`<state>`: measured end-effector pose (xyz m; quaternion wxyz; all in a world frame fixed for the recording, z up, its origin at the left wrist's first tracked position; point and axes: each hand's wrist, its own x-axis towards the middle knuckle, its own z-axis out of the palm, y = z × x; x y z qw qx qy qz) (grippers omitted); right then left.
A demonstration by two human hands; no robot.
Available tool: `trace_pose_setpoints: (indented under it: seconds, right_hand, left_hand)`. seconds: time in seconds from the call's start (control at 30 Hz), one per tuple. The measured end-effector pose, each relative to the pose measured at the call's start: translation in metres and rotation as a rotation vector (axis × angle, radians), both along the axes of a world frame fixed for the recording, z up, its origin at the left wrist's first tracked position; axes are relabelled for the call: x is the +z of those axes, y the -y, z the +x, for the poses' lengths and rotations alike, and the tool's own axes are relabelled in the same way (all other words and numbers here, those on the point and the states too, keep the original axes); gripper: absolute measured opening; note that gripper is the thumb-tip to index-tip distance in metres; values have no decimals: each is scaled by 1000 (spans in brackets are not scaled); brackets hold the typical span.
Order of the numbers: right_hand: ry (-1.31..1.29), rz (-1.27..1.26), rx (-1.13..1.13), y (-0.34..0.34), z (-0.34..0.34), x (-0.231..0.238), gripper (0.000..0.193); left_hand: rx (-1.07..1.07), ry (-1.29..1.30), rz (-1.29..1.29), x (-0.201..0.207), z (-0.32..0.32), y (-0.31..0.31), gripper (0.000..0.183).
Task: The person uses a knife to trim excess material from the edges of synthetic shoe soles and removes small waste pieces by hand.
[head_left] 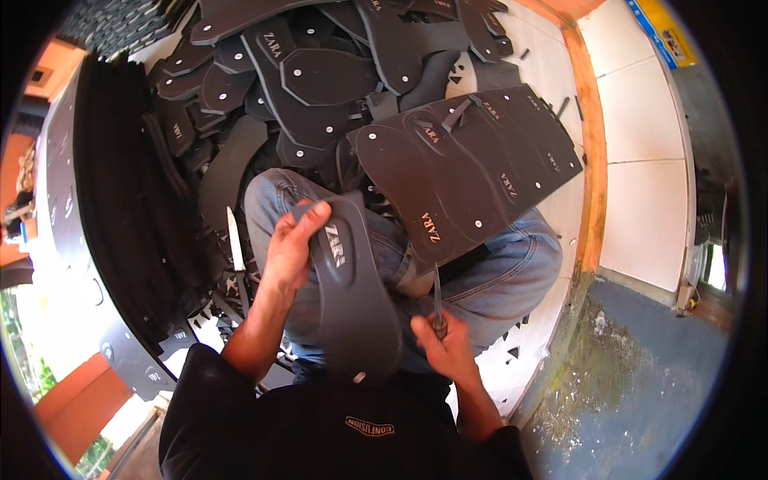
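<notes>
Sole (356,308) at lower centre, seemingly cut, is pinched in the left hand's (294,240) grip, the right hand (444,346) closed round a knife (438,292), loose soles (328,76) heaped top centre, one sheet (472,180) right of centre apparently uncut.

The left hand (288,250) reaches farther forward than the right hand (448,346), its left thumb (308,222) laid on top in a pinching grip. The left forearm (260,324) slants up and inward. The right fingers (458,334) curl tightly; the right forearm (476,400) angles inward. Both legs (512,264) are bent, knees spread.
</notes>
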<state>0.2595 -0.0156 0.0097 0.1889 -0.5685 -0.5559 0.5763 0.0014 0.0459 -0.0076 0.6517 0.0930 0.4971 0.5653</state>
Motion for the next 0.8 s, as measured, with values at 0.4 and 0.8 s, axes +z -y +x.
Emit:
trace_pose_setpoints:
  seconds: [0.4, 0.8]
  right_hand:
    - [348, 228, 77, -26, -2, -5, 31]
    - [158, 230, -300, -84, 27, -14, 30]
  left_hand:
    - [-404, 28, 105, 20, 31, 9, 17]
    - [510, -82, -31, 5, -26, -2, 12]
